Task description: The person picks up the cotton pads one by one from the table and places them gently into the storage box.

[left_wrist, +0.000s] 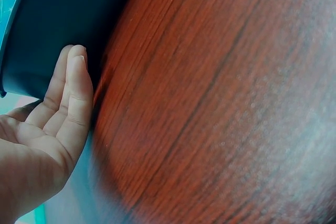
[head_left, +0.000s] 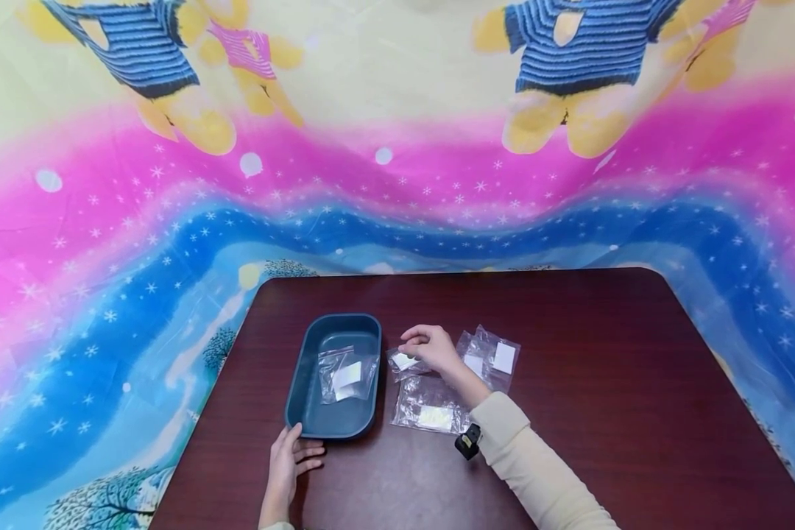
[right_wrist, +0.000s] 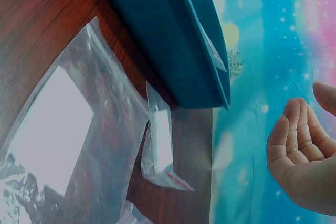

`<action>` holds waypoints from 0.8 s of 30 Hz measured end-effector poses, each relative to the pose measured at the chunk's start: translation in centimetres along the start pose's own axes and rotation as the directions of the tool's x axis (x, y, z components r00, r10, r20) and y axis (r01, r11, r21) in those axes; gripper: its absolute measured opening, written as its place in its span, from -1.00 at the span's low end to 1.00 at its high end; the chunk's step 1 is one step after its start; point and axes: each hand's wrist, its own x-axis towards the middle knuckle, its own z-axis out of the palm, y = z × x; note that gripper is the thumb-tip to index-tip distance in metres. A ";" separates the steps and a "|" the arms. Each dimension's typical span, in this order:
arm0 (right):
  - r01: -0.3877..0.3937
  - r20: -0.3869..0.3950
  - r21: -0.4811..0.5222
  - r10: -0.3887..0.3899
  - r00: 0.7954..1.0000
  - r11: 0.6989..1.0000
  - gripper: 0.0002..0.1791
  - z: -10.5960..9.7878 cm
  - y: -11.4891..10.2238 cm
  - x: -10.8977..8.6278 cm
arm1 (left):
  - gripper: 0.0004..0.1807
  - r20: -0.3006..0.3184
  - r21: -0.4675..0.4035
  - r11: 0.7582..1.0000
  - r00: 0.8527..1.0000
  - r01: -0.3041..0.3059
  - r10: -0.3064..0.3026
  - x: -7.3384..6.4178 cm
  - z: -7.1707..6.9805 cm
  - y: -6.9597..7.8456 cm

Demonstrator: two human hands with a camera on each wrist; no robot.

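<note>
My left hand [head_left: 286, 465] is at the near left corner of a dark teal plastic bin [head_left: 294, 383]. Its thumb touches the rim, and its fairly straight fingers lie against the outer wall, as the left wrist view shows. Inside the bin is a clear zip bag with a white card [head_left: 347, 380]. My right hand [head_left: 435, 349], fingers loosely bent and holding nothing, hovers above a small clear zip bag [right_wrist: 161, 140] beside the bin. A larger clear bag with a white label [head_left: 435, 417] lies nearer to me, partly under the right forearm.
More clear bags with white cards [head_left: 503, 357] lie right of the right hand, overlapping. Everything stands on a dark red-brown wooden table [head_left: 603, 383]. A patterned cloth [head_left: 397, 184] hangs behind it. A small black device [head_left: 467, 442] is strapped at the right wrist.
</note>
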 end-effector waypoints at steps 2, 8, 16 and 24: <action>0.011 0.003 -0.003 -0.011 1.000 1.000 -0.79 -0.4 0.1 -0.2 | -0.57 -0.001 0.001 1.000 1.000 -0.001 0.001 0.0 0.0 0.0; 0.033 0.035 -0.003 -0.033 0.999 0.999 -0.76 -1.8 0.5 -0.3 | -0.64 -0.002 0.000 1.000 1.000 -0.016 0.016 -0.1 0.0 0.1; 0.030 0.029 -0.012 -0.030 0.999 0.999 -0.71 -4.1 1.0 -1.1 | -0.62 0.004 0.000 1.000 1.000 -0.017 0.017 -0.1 0.2 0.2; -0.014 0.020 -0.057 0.015 1.000 0.998 -0.67 -6.6 1.8 -2.0 | -0.53 0.007 0.014 1.000 1.000 -0.006 0.006 -0.2 0.0 0.0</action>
